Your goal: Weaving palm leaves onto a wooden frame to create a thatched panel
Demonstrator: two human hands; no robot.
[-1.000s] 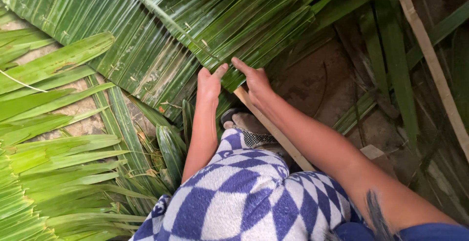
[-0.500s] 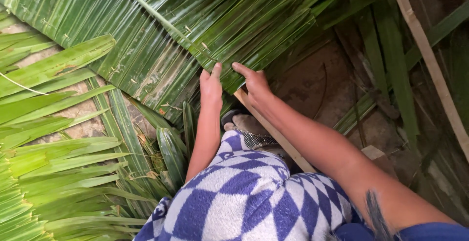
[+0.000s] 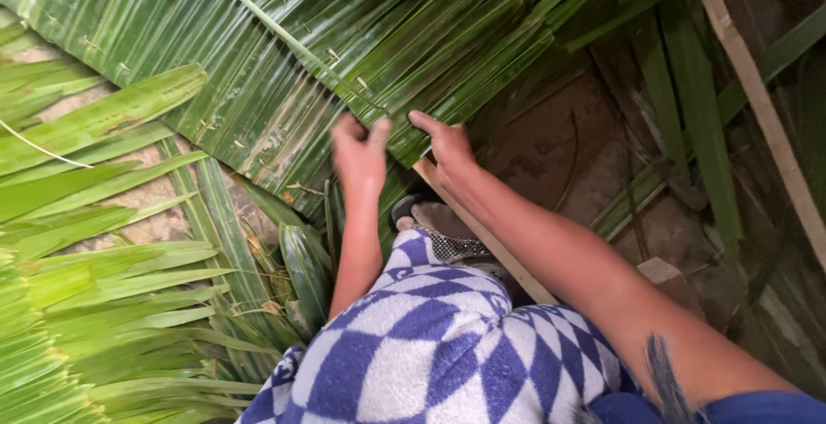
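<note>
A large mat of green palm leaflets (image 3: 344,46) lies across the ground in front of me. My left hand (image 3: 360,156) is at its near edge, fingers curled around the leaflet ends, and it is blurred. My right hand (image 3: 447,144) presses flat on the leaflets just to the right, fingers pointing left. Under my right wrist a pale wooden stick (image 3: 490,239) runs diagonally toward me. My knee, covered in blue and white checked cloth (image 3: 430,347), fills the bottom of the view.
Loose green palm fronds (image 3: 95,261) are spread at the left. Bare dark earth (image 3: 568,149) shows at the right, with a long pale wooden pole (image 3: 757,106) slanting along the right side. A sandal (image 3: 434,216) sits below my hands.
My left hand has shifted slightly up and right along the leaflet edge and now looks blurred. My right hand has stayed on the leaflets.
</note>
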